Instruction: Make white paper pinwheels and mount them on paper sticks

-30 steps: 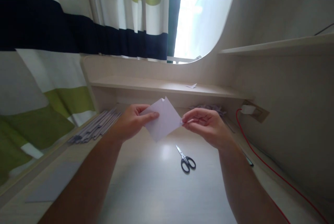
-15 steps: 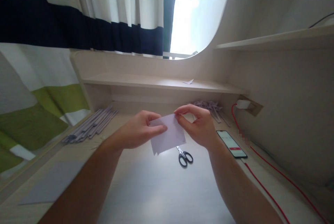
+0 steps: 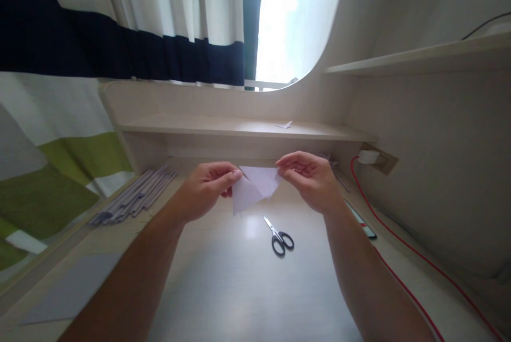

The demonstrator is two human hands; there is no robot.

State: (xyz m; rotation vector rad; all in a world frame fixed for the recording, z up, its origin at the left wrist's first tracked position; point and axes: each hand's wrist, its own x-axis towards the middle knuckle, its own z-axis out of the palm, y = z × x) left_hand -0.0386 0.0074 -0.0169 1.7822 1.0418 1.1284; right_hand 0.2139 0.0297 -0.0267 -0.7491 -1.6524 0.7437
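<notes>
A small white piece of paper point(image 3: 257, 182) is held up above the desk between my two hands, with a fold or overlapping layers showing across it. My left hand point(image 3: 211, 185) pinches its left edge between thumb and fingers. At its upper right corner, my right hand point(image 3: 309, 177) grips the paper with thumb and fingertips. Black-handled scissors point(image 3: 279, 239) lie on the desk just below the paper, blades pointing away from me and nearly closed.
Rolled paper sticks point(image 3: 138, 195) lie at the left. More paper pieces point(image 3: 329, 160) sit partly hidden behind my right hand. A phone point(image 3: 363, 225) with a red cable point(image 3: 399, 241) rests at the right. A flat sheet point(image 3: 72, 286) lies front left; a paper scrap point(image 3: 284, 125) is on the shelf point(image 3: 223, 125).
My hands have moved apart and slightly up. The paper has gone from a flat, roughly rectangular shape to an angled, folded or opened one. The view has shifted slightly.
</notes>
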